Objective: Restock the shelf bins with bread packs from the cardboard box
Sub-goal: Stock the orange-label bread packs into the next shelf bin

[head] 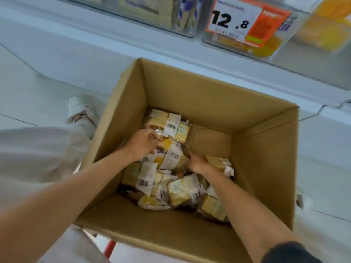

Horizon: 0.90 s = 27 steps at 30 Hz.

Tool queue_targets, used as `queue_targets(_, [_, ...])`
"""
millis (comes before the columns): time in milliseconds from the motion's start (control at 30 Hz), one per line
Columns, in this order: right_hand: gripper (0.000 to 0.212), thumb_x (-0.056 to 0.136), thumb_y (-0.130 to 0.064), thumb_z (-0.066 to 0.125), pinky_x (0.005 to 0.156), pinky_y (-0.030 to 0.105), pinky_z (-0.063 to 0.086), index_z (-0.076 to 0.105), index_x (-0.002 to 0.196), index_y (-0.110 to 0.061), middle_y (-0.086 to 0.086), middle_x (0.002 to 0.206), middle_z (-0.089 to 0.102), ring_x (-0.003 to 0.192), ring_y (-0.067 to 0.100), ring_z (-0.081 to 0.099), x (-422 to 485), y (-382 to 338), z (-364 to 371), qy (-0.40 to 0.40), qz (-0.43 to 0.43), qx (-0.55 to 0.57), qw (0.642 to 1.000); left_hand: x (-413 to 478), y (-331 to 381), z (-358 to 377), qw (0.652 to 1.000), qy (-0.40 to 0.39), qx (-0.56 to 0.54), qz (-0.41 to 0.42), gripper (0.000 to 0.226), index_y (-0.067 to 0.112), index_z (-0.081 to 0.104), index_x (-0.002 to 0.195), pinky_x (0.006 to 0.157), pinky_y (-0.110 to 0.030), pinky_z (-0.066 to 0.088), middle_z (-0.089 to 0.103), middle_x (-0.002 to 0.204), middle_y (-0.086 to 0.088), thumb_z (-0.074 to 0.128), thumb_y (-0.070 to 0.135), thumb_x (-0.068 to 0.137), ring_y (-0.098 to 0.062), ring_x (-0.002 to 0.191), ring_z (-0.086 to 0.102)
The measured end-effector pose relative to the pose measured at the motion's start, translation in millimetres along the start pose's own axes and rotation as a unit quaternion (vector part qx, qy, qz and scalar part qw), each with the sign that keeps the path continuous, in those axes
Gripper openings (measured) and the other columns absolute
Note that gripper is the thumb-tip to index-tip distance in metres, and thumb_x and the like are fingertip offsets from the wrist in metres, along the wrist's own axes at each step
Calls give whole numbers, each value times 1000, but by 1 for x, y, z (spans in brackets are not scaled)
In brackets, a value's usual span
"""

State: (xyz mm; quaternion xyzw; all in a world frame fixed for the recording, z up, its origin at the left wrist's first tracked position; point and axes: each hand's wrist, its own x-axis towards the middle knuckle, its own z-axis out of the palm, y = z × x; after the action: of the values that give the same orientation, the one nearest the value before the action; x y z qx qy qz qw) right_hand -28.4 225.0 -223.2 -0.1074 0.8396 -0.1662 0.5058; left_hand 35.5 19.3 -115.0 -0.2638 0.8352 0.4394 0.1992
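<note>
An open cardboard box [262, 154] sits below me with a heap of several wrapped bread packs [182, 190] on its floor. Both my arms reach down into it. My left hand [142, 144] is closed on the clear wrapper of a bread pack [167, 123] at the far left of the heap. My right hand [197, 163] presses into the packs near the middle, fingers curled on a yellow pack [218, 162] beside it. Clear shelf bins [284, 44] stand on the shelf above the box.
A price tag reading 12.8 [235, 21] hangs on the right bin, which holds yellow packs; the bin to its left [152, 14] holds other packs. My leg and white shoe [77, 109] are left of the box. A cable [322, 109] runs at right.
</note>
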Motion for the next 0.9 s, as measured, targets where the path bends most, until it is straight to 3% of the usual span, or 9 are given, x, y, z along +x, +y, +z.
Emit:
queue_targets(100, [24,97,-12,50,87,32,44,66,114,-19,11,129,56,120,33,54,14,4,2,10,12,-49,999,-3,0,1,1000,-21,-8,-17,11,12,62,107,57,-16,42,58,83,4,56,15,97,-8,72,56])
queue_targets(167, [19,95,-15,54,89,34,44,65,85,-27,7,113,64,110,28,59,12,10,-1,25,3,-13,1000,-5,-1,1,999,-26,-3,-27,11,15,62,105,61,-22,43,60,88,4,55,16,98,-12,79,57])
queue_targets(333, [24,92,-34,65,75,25,48,63,107,-15,-3,96,65,88,15,61,-35,-6,-44,126,-61,210,968,-7,6,18,995,-57,-65,41,22,9,63,112,68,-8,46,57,100,2,66,7,91,-17,98,58])
queue_targets(400, [30,92,-40,63,72,28,51,68,103,-13,-1,91,69,82,15,65,-60,-22,-70,167,-71,265,947,-12,18,28,986,-118,-51,102,57,20,53,130,90,-16,45,53,120,12,81,25,80,-8,116,51])
queue_targets(500, [35,94,-38,61,70,26,54,70,106,-6,6,88,71,79,18,68,-95,-41,-91,78,-94,397,910,-20,39,43,979,-89,13,181,92,31,34,145,102,-26,40,44,139,15,85,45,69,-3,125,43])
queue_targets(633, [24,98,-31,55,88,29,54,69,107,-13,4,100,70,97,18,66,-124,-38,-102,120,-126,417,892,-18,45,32,985,-8,-160,64,29,21,56,121,88,-40,55,67,115,-12,63,26,93,-25,102,66])
queue_targets(733, [41,93,-39,61,85,25,47,54,129,-19,-3,118,60,109,13,57,-131,-22,-105,201,-96,362,905,-25,44,9,931,-156,-323,-63,31,19,52,126,92,-46,55,63,124,-16,52,29,97,-30,113,64])
queue_targets(800, [57,90,-45,63,94,32,48,46,137,-18,-1,125,61,111,15,59,-128,-13,-100,138,-89,416,894,-32,45,2,904,-203,-369,-72,30,19,50,127,92,-46,54,66,120,-12,46,28,99,-28,112,64])
queue_targets(900, [38,95,-36,60,92,38,54,56,126,-14,7,117,70,104,20,68,-121,-10,-87,67,-95,481,869,-35,45,3,900,-220,-371,-68,32,20,51,128,94,-49,52,68,116,-9,44,34,100,-28,111,65])
